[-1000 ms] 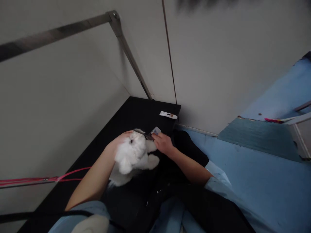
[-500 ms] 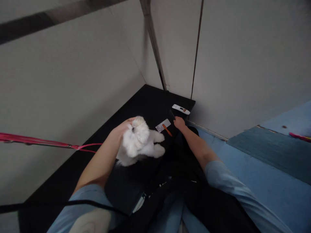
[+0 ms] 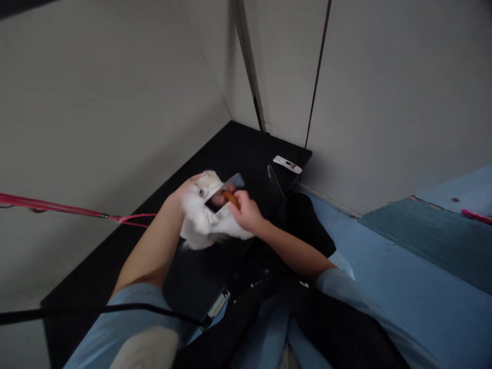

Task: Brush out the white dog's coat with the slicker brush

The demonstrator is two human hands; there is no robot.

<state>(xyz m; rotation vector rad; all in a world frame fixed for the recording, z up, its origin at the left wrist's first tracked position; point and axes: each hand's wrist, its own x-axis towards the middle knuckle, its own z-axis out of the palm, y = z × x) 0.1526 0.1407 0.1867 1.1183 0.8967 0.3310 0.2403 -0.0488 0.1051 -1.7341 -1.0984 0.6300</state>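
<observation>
A white fluffy dog (image 3: 196, 220) is on the black table (image 3: 246, 146). My left hand (image 3: 188, 187) is closed around the back of its head, with most of the fingers hidden in the fur. My right hand (image 3: 248, 210) grips the orange-brown handle of a slicker brush (image 3: 236, 180). Its flat, shiny rectangular head lies in front of the dog's face and chest. Whether the bristles touch the fur I cannot tell.
Near the table's far right corner lies a white elongated device (image 3: 287, 164), and a thin dark tool (image 3: 272, 174) beside it. A red leash (image 3: 77, 207) stretches in from the left. A black cord (image 3: 96, 308) crosses in front. Pale walls (image 3: 115, 102) border the table.
My right hand has moved left from the thin dark tool, leaving it on the table. It has lifted the slicker brush to the dog. My left hand stays at the dog's head.
</observation>
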